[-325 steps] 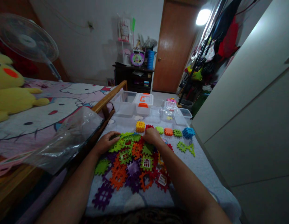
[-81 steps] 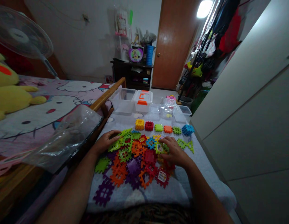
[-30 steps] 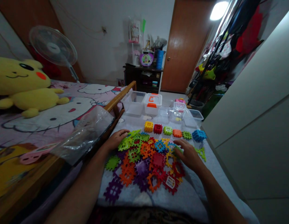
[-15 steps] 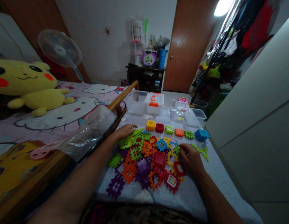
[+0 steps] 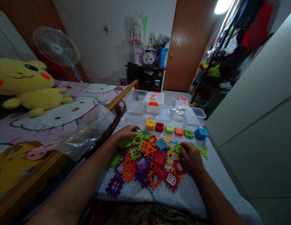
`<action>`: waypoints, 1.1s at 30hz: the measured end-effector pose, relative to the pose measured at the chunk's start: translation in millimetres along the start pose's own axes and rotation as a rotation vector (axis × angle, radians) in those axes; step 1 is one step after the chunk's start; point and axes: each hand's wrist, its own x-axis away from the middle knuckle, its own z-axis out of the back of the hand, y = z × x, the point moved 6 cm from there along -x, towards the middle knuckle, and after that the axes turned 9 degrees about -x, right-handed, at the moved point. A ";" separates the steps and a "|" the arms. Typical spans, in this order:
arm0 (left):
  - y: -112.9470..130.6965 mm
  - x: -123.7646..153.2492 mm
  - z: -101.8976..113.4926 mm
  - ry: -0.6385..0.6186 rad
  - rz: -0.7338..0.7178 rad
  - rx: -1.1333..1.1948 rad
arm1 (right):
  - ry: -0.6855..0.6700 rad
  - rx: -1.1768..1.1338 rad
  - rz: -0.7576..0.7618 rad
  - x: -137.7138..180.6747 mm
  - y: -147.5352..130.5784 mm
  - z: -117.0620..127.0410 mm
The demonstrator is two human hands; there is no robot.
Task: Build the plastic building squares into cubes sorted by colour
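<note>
A heap of colourful plastic interlocking building pieces (image 5: 143,165) lies in front of me on the cloth-covered table. My left hand (image 5: 129,132) rests at the far left edge of the heap, over the light green pieces (image 5: 125,143), fingers stretched to the right. On the heap's right side, my right hand (image 5: 191,153) has its fingers curled, with the fingertips on a green building piece (image 5: 177,149). Behind the heap stand sorted stacks in a row: yellow (image 5: 150,125), red (image 5: 159,127), light green (image 5: 169,129), orange (image 5: 179,131), green (image 5: 189,133) and blue (image 5: 201,133).
Clear plastic boxes (image 5: 135,104), one with an orange-handled lid (image 5: 155,98), stand at the far end. Light green triangular pieces (image 5: 203,152) lie at right. A wooden bed rail (image 5: 112,107) runs along the left, with a plastic bag (image 5: 89,131) over it. A white cabinet (image 5: 258,125) flanks the right.
My left hand has shifted slightly over the light green pieces, and one that stuck up beside its fingers has dropped lower. The right hand stays at the green piece. The view has tilted a little.
</note>
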 end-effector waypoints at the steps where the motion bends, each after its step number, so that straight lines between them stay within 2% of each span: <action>1: 1.4 1.7 1.3 0.005 -0.009 0.006 | 0.003 -0.001 -0.005 -0.1 0.2 0.4; 5: 3.4 7.4 8.5 0.073 -0.004 0.006 | 0.004 -0.006 -0.013 -0.5 0.6 1.0; 11: 4.3 15.6 7.8 0.070 0.004 0.068 | 0.014 -0.011 -0.005 -0.7 1.9 1.0; 14: 6.1 20.7 9.0 0.107 -0.002 0.141 | 0.011 -0.011 -0.010 -0.7 2.2 1.0; 19: 5.6 35.5 20.7 0.256 0.035 0.219 | 0.020 -0.016 -0.018 -0.4 2.0 1.9; 23: -9.8 53.5 32.4 0.377 0.085 0.210 | 0.030 -0.026 -0.025 -0.2 2.2 2.9; 29: -50.7 71.5 28.6 0.249 0.172 0.164 | 0.022 -0.029 -0.025 -0.8 1.0 2.1; 33: -51.5 69.8 28.2 0.149 0.089 0.063 | 0.016 -0.022 -0.028 -0.2 1.6 1.3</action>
